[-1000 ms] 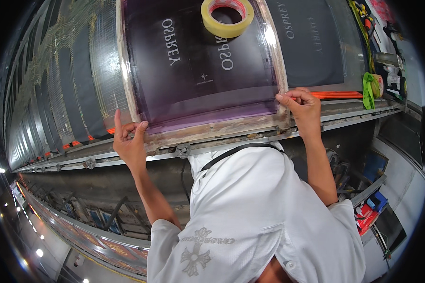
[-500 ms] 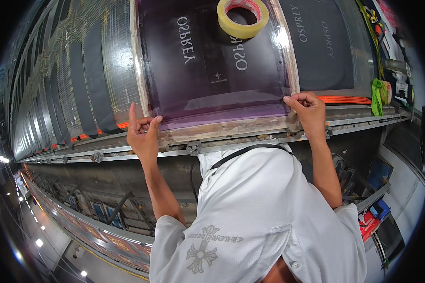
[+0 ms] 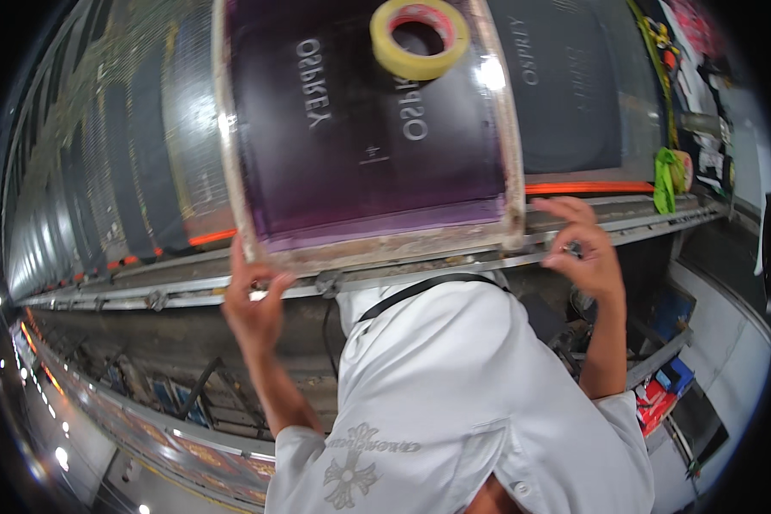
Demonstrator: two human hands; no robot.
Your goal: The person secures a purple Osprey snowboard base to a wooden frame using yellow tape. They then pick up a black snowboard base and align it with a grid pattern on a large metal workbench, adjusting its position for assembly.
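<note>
A printing screen (image 3: 364, 184) with a purple mesh and a pale, worn frame lies in front of me. My left hand (image 3: 255, 304) is just by its near left corner, index finger stretched up along the frame and thumb apart. Off the near right corner is my right hand (image 3: 584, 257), fingers spread and curved, nothing visible in them. On the far part of the mesh rests a roll of clear yellowish tape (image 3: 390, 64) with a red and white core. Along the mesh's near edge runs a lighter purple band.
A metal rail (image 3: 385, 272) with clamps crosses in front of my body. Dark printed sheets (image 3: 565, 103) lie right of the screen, dark strips (image 3: 103, 146) left. A green cloth (image 3: 665, 180) is at the table's right end. Red and blue items (image 3: 664, 390) sit lower right.
Both my hands have drawn back toward me from the mesh's near edge. The right hand's fingers have spread from a pinch. The whole view has shifted slightly and blurred.
</note>
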